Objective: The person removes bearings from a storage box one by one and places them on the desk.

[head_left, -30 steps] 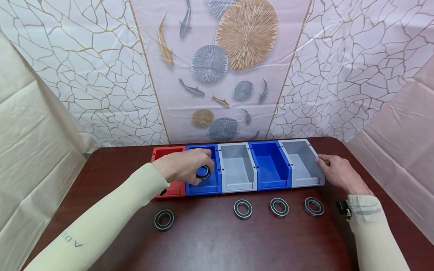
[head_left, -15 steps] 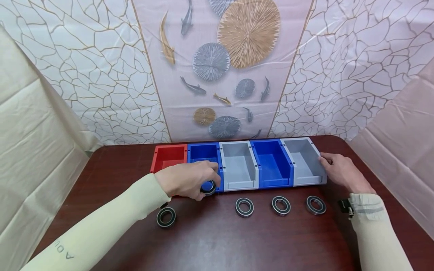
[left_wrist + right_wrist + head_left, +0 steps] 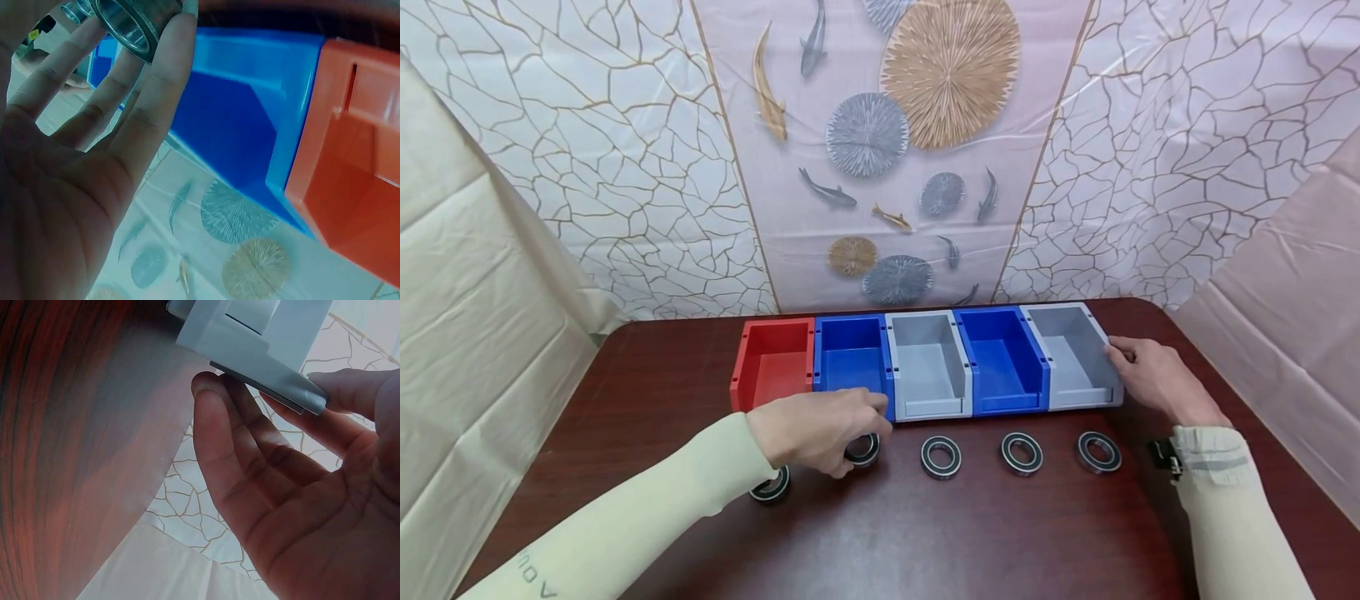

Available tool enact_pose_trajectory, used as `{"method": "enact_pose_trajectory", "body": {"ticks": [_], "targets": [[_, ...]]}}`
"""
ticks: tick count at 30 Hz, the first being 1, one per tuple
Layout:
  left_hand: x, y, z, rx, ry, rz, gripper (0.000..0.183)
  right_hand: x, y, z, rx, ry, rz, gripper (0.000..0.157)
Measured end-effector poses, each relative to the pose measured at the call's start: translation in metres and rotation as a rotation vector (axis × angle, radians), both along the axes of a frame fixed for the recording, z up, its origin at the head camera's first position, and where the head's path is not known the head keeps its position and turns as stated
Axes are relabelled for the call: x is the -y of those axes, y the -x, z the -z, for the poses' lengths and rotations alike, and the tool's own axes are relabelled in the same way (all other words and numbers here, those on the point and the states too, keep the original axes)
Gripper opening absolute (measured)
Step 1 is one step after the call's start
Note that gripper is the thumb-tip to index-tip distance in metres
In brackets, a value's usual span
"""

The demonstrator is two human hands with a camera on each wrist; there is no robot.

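Note:
In the head view my left hand (image 3: 820,427) pinches a black-and-silver ball bearing (image 3: 867,461), low over the table in front of the left blue bin (image 3: 853,358). The left wrist view shows that bearing (image 3: 150,17) at the fingertips, cut off by the top edge. At the right end of the bin row, my right hand (image 3: 1165,379) grips the side wall of a grey bin (image 3: 1078,400). Its thumb and fingers lie on either side of that wall (image 3: 275,381) in the right wrist view. Partly behind the left wrist is another bearing (image 3: 772,495).
Three more bearings (image 3: 941,475) lie in a line before the right-hand bins. The row also holds a red bin (image 3: 775,367), a middle grey bin (image 3: 934,410) and a second blue bin (image 3: 1011,405). A patterned cloth (image 3: 662,167) hangs behind the table's back edge.
My left hand has drawn the bearing out of the left blue bin, toward me and down to the table in front of it. The right hand keeps its grip on the grey bin.

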State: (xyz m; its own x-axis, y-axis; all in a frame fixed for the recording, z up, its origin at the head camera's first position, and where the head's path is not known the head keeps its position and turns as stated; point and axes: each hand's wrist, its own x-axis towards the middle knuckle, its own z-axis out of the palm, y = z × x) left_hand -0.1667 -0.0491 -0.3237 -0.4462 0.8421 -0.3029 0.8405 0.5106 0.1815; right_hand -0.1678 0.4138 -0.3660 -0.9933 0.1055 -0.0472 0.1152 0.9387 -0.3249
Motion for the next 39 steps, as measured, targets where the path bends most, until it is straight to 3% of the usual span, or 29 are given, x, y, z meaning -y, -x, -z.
{"method": "enact_pose_trajectory", "body": {"ticks": [7, 23, 39], "targets": [[0.002, -0.005, 0.011, -0.005, -0.012, 0.030, 0.051, 0.000, 0.000, 0.001, -0.007, -0.001, 0.000, 0.059], [0.004, -0.008, 0.037, 0.031, -0.040, 0.013, 0.042, 0.001, 0.001, 0.000, -0.028, 0.003, -0.010, 0.056], [0.005, -0.010, 0.043, 0.011, -0.071, 0.022, 0.043, 0.001, 0.000, 0.000, -0.018, 0.001, -0.003, 0.057]]}}
